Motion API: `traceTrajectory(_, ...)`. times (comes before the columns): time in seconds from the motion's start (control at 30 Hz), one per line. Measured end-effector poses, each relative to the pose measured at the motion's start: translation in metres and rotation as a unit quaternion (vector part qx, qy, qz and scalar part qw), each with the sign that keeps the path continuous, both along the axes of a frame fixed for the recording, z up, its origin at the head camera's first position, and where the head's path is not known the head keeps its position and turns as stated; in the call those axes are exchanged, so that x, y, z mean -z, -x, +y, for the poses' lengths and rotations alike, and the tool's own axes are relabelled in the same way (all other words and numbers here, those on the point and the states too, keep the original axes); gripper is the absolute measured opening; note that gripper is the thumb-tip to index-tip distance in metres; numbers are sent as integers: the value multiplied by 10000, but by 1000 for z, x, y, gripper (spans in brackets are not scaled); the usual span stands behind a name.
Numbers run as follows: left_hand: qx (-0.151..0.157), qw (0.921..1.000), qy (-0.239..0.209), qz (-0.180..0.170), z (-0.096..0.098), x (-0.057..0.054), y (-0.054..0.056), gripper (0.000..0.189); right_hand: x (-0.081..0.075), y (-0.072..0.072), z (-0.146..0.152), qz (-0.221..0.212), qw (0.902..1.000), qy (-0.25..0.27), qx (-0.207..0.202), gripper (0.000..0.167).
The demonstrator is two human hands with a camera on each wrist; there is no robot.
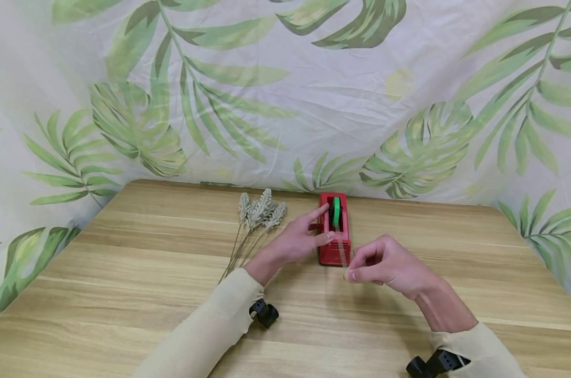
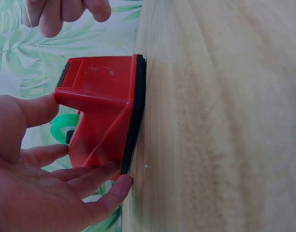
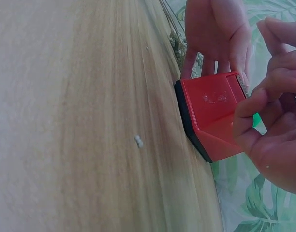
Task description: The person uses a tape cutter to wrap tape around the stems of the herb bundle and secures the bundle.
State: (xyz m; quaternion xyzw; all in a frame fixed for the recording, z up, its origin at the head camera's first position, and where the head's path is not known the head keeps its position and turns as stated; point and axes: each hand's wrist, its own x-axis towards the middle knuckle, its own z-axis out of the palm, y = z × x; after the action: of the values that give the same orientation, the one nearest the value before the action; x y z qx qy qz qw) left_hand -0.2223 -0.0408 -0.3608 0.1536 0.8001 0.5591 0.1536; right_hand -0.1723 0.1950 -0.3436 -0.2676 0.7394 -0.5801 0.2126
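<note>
A red tape dispenser (image 1: 334, 254) with a black base stands toward the back of the table, a green tape roll (image 1: 336, 211) inside it. My left hand (image 1: 300, 239) lies along its left side, fingers extended. In the left wrist view the thumb (image 2: 40, 110) touches near the toothed cutter (image 2: 62, 75), and the other fingertips rest against the red side. From the roll, a strip of clear tape (image 1: 342, 251) runs over the front of the dispenser. My right hand (image 1: 391, 266) pinches the strip's end between thumb and index finger, just in front and to the right.
Dried flower stems (image 1: 259, 212) with pale grey-green heads lie left of the dispenser, partly behind my left forearm. A leaf-patterned cloth (image 1: 323, 105) hangs behind the wooden table (image 1: 125, 262). A small white bit (image 3: 139, 141) shows on the wood in the right wrist view.
</note>
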Motion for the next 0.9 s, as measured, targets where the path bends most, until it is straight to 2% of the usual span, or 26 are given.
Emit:
traceTrajectory(0.3,-7,9998,150,140,0,0,0,75,0,0,1,38,10000,-43,-56,15)
traceTrajectory(0.63,-64,9997,195,116,0,0,0,76,-2,0,1,58,9999,-59,-152,14)
traceTrajectory(0.8,-201,9995,227,71,1,-3,-5,74,-2,-1,0,20,9998,-67,-173,15)
traceTrajectory(0.9,-399,9979,415,309,-1,-7,-10,68,-1,-1,-1,29,9998,-113,-180,15)
